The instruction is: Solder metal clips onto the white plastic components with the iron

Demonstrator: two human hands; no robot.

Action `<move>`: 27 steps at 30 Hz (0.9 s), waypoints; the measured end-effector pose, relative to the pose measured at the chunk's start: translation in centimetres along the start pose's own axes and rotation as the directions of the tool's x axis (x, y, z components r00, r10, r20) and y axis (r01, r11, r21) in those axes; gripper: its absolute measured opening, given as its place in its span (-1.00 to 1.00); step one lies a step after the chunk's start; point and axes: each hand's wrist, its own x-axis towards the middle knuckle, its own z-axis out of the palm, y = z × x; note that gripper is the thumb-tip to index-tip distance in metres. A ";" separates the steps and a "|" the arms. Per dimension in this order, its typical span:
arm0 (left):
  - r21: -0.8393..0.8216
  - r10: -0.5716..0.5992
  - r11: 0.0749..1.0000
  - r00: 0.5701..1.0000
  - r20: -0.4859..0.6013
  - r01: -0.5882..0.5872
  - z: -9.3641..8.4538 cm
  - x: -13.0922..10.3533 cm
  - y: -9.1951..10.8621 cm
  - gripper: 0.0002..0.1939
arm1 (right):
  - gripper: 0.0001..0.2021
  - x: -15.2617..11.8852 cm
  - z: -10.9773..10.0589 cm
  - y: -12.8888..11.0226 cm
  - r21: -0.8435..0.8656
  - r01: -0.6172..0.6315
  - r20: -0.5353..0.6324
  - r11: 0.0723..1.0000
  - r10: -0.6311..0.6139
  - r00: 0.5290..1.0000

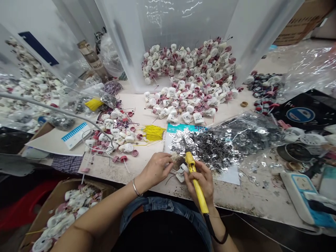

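Note:
My right hand (203, 182) is wrapped round a yellow soldering iron (198, 189), its dark tip pointing up and away over small metal pieces. The same hand also holds a small white plastic part (181, 174) with thin wires. My left hand (157, 168) is just left of that part, its fingers bent and pressed close together near the wires; what they pinch, if anything, is too small to make out. Beyond the hands lies a pile of dark and shiny metal pieces (212, 147). A bundle of yellow wires (154, 133) rests to its left.
A translucent bin (131, 66) on its side spills white and pink parts (189, 98). More such parts fill a cardboard box (49, 199) at lower left. A clear bag (252, 133) of metal pieces and a power strip (301, 199) are on the right.

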 end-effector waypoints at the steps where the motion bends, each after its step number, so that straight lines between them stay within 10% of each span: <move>1: 0.024 0.016 1.000 1.000 -0.020 -0.016 0.1 0.2 -0.1 -0.88 | -0.84 -0.2 0.1 -0.3 0.000 -0.011 -0.004 1.000 0.011 1.000; 6: 0.085 0.052 0.994 0.988 0.149 -0.065 0.0 0.6 0.0 -0.82 | -0.85 -0.8 0.4 -1.5 0.029 -0.069 0.011 0.997 0.069 0.998; 11: 0.117 0.029 0.993 0.999 0.045 -0.034 0.0 0.7 0.1 -0.87 | -0.84 -0.3 0.2 -2.1 0.073 -0.147 0.015 0.986 0.147 0.989; 17: 0.087 0.054 0.994 0.986 0.161 -0.069 -0.2 1.0 0.4 -0.84 | -0.85 0.1 -1.3 -2.0 0.050 -0.167 -0.062 0.985 0.170 0.983; 27: 0.105 -0.213 0.976 0.948 0.238 0.193 0.5 2.6 1.4 -0.87 | -0.85 -0.1 -2.0 -1.8 0.033 -0.163 -0.069 0.986 0.165 0.984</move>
